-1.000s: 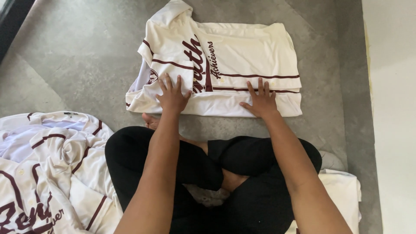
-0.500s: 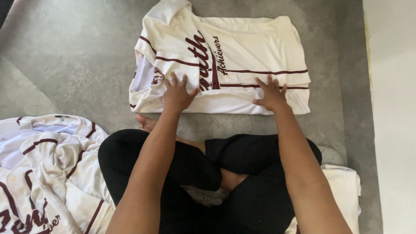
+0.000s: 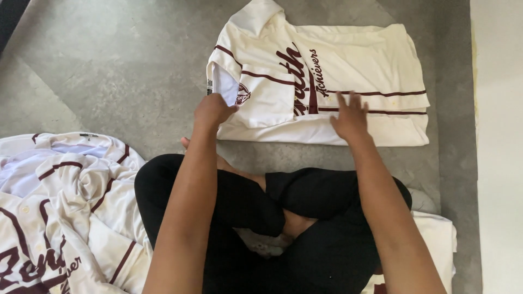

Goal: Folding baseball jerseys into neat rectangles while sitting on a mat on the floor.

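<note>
on the floor [image 3: 125,71], left hand [image 3: 213,110] pinched the folded jersey [image 3: 354,71] at its left edge; right hand [image 3: 350,117] lay flat, fingers released. risk judged: a one-sided pull could skew the fold, since only the flat palm anchored it.

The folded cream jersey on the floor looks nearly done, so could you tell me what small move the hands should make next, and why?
Probably fold the left end inward. The left hand grips the left edge of the folded cream jersey, where a sleeve flap sticks out beyond the neat rectangle, while the right hand lies flat on the lower edge, pinning it. Tucking that flap over would likely square up the bundle.
</note>
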